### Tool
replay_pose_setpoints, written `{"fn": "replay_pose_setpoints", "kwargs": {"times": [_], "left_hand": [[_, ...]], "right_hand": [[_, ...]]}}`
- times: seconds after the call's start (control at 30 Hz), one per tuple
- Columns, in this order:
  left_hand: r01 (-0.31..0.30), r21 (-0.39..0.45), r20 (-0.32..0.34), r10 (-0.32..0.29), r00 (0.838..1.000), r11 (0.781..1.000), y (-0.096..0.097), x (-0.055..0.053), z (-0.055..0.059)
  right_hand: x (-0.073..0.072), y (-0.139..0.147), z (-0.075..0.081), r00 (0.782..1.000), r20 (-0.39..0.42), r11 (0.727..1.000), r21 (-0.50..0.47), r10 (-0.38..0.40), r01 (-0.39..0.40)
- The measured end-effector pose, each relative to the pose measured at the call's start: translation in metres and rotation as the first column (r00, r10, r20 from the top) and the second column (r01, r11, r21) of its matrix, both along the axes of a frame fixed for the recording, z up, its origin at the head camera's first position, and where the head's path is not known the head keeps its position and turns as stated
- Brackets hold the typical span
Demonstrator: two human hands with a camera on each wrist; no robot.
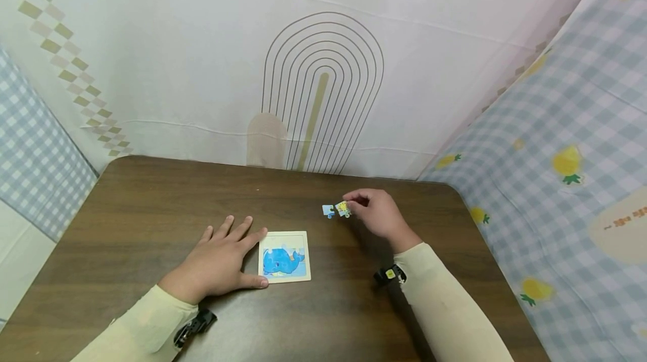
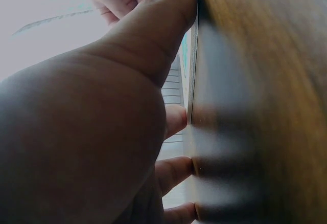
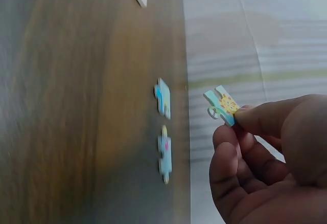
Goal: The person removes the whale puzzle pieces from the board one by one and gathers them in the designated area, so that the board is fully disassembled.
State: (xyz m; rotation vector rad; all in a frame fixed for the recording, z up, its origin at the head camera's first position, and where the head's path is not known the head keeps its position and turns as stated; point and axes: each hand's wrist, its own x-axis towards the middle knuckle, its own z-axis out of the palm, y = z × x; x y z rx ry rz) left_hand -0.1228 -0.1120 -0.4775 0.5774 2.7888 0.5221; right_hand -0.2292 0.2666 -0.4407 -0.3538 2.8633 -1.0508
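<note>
- Brown wood-grain spreads across a table, where a person in cream sleeves works at a small jigsaw with two bare hands.
- The left hand lies palm down on the left of the table, fingers spread, its thumb and index fingertip touching the left edge of a square puzzle tray.
- Inside the tray, near the middle of the table, a blue whale picture fills the nearer part, while a pale strip shows along the far side.
- Farther off and to the right, the right hand pinches a yellow-patterned puzzle piece between thumb and fingers, the piece tilted and held above the table in the right wrist view.
- Two more pieces lie on the wood beside that hand: a pale blue one to the left and another with a pink spot to its right, the two apart.
- A dark device sits at the left wrist, another at the right.
- White cloth printed with nested arches hangs beyond the far edge; blue-checked cloth with yellow fruit hangs to the right.
</note>
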Motion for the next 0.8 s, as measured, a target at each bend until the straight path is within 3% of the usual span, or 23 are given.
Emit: {"fn": "replay_pose_setpoints", "kwargs": {"times": [0.5,0.8], "left_hand": [[0.0,-0.001,-0.011,0.0,1.0,1.0,0.0,0.0,0.0],[0.001,0.003,-0.008,-0.001,1.0,1.0,0.0,0.0,0.0]], "right_hand": [[-0.027,0.046,-0.003,0.974,0.12,0.98,-0.028,-0.193,0.197],[-0.039,0.057,-0.015,0.943,0.234,0.965,-0.051,-0.238,0.256]]}}
